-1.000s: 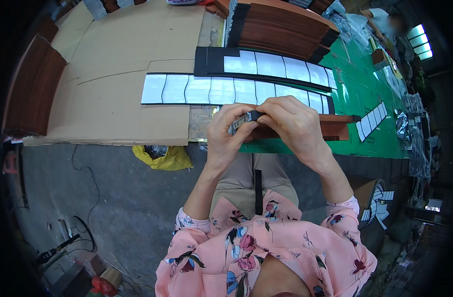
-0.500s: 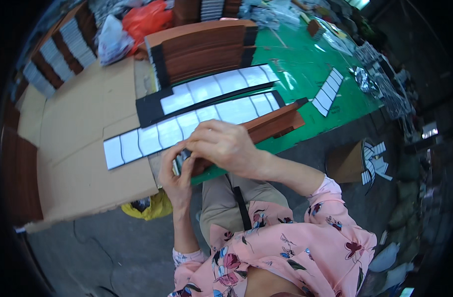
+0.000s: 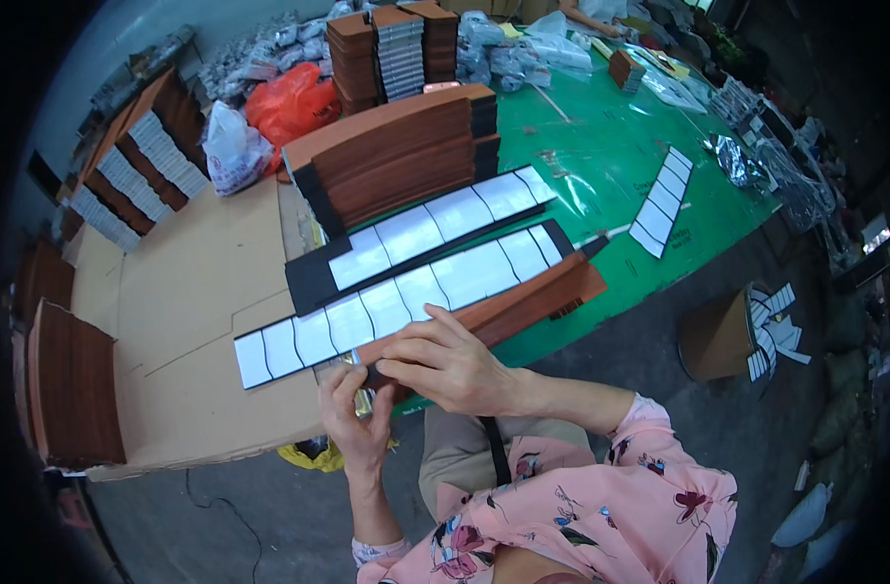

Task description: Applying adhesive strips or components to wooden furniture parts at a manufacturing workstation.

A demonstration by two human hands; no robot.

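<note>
A long brown wood-look strip with a dark far tip runs diagonally in front of me, along the near side of the white-backed strip. My left hand pinches its near end between thumb and fingers. At that same end, my right hand has its thumb and index finger closed on a small dark piece, its other fingers lying over the strip. The hands hide most of this end. Just beyond lies a black-edged strip with white backing panels; a second white-backed strip rests on black material behind it.
A stack of curved brown pieces stands behind the strips. Cardboard covers the table's left, green sheeting its right. A short white-panelled strip lies right. Bags and more stacks line the back; a bin stands on the floor.
The view has tilted, so the table sits lower in it. My right hand has flattened from a bent grip, its fingers now stretching over the strip beside my left hand.
</note>
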